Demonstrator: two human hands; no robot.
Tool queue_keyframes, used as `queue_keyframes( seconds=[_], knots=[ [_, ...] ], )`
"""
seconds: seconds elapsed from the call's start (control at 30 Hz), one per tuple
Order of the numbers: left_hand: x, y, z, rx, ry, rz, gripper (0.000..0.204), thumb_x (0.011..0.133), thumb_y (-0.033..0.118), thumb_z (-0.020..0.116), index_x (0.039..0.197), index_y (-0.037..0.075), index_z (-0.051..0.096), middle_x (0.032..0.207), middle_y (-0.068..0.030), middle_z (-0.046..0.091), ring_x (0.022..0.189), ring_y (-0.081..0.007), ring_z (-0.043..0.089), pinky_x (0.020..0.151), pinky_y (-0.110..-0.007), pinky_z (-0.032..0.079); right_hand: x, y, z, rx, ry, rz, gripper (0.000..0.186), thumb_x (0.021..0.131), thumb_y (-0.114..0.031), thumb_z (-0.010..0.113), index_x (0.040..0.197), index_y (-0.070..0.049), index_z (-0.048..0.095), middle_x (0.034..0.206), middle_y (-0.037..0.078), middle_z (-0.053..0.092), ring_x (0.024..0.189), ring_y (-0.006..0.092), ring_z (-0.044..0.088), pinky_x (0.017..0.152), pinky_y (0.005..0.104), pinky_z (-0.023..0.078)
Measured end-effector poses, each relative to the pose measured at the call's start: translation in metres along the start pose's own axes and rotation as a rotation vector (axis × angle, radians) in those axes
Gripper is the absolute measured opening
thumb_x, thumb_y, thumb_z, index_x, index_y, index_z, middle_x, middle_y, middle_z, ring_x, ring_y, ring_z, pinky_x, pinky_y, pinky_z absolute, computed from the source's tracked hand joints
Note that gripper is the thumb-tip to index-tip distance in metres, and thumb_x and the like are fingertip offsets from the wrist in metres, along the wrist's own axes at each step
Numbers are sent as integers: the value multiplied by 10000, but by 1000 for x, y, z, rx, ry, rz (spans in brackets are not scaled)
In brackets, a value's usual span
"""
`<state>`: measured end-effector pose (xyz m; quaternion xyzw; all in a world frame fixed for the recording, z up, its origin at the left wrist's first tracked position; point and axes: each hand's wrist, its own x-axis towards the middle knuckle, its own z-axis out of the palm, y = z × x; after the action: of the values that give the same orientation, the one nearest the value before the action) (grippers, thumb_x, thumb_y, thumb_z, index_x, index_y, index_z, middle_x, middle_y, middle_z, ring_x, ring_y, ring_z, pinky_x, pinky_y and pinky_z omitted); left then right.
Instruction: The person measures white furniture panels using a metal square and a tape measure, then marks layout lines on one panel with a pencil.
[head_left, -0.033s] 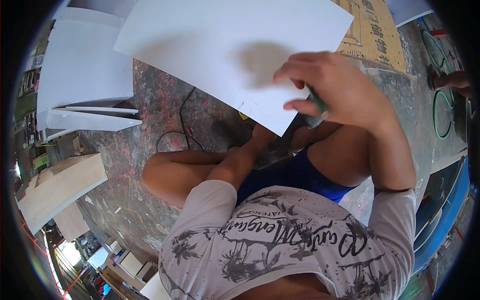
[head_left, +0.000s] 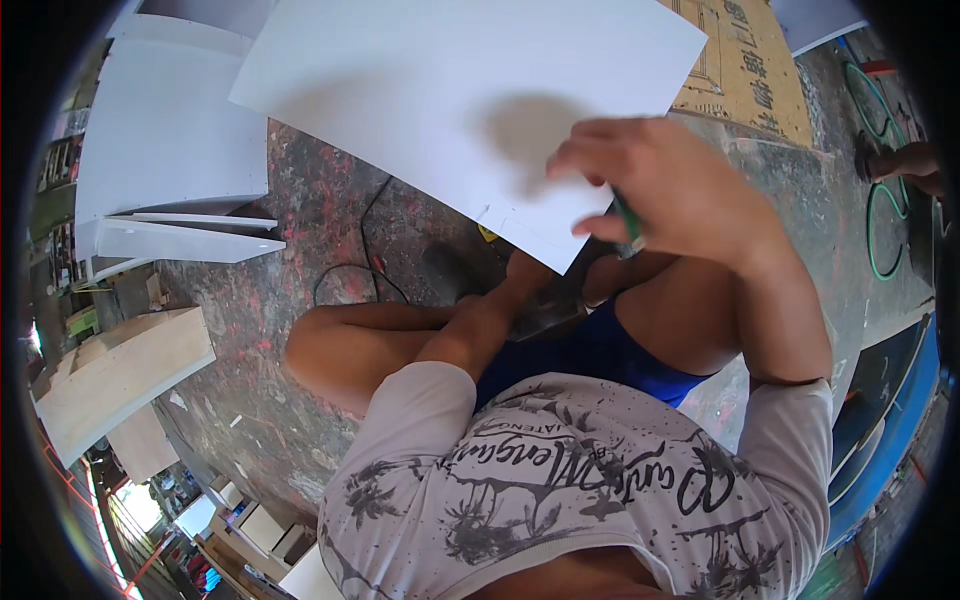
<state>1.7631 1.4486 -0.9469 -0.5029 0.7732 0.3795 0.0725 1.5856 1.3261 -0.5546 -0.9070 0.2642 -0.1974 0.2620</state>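
Observation:
A large white panel [head_left: 420, 70] lies before me, with faint marks near its lower corner. My right hand [head_left: 665, 190] is raised over that corner with curled fingers, holding a slim green tool [head_left: 627, 215], perhaps a pencil or marker; its shadow falls on the panel. My left hand [head_left: 522, 266] reaches to the panel's lower edge, its fingers hidden beneath it. A small yellow object [head_left: 488, 232] peeks out from under that edge. My crossed legs are below the panel.
More white panels [head_left: 170, 120] are on the left, above pale wooden pieces [head_left: 120, 380]. A black cable [head_left: 365, 225] crosses the stained floor. At right are a printed brown board [head_left: 760, 70], a green hose [head_left: 880, 260], a blue curved object [head_left: 890, 470] and another person's limb [head_left: 905, 165].
My right hand has shifted slightly down, toward the panel's lower corner, with the green tool still in it. My left arm has barely moved.

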Motion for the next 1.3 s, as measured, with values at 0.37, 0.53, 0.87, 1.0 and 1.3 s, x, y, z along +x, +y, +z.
queue_keyframes(
  seconds=[0.37, 0.53, 0.87, 1.0, 1.3],
  knots=[
    [-25, -17, -41, -241, 96, 163, 448, 918, 263, 647, 1325, 76, 640, 1299, -165, 683, 1211, -354, 653, 1010, -492, 514, 31, -6, 47, -435, -401, -226, 141, 779, -89, 742, 910, -69, 694, 965, 66, 639, 1046, 246, 670, 866, 365, 579],
    [-91, 12, -119, -331, 132, 91, 450, 924, 296, 648, 1316, 75, 648, 1273, -176, 693, 1197, -365, 659, 1003, -496, 516, 67, -8, 49, -437, -760, -200, 375, 656, -150, 902, 974, -66, 724, 1003, 75, 666, 1069, 281, 669, 910, 420, 570],
    [-319, 120, -182, -73, -102, -540, 354, 1003, 416, 618, 1140, 99, 692, 950, -208, 745, 927, -419, 722, 848, -534, 553, 125, -6, 86, -223, -541, -340, 344, 724, -278, 899, 890, -80, 672, 959, 103, 702, 952, 342, 673, 805, 445, 527],
    [-387, 155, -249, 20, -47, -567, 304, 983, 408, 647, 1060, 120, 707, 768, -174, 706, 756, -409, 704, 690, -537, 519, 133, 3, 71, 135, -264, -345, 294, 983, -305, 705, 957, -16, 653, 829, 151, 672, 752, 310, 622, 715, 407, 492],
    [-434, 85, -332, -284, 308, -302, 317, 942, 348, 739, 932, 47, 640, 686, -115, 596, 553, -252, 583, 549, -354, 443, 61, -51, 23, 565, -519, 102, 312, 1063, -250, 572, 1214, -3, 688, 937, 58, 686, 812, 141, 662, 713, 289, 544]
  ],
)
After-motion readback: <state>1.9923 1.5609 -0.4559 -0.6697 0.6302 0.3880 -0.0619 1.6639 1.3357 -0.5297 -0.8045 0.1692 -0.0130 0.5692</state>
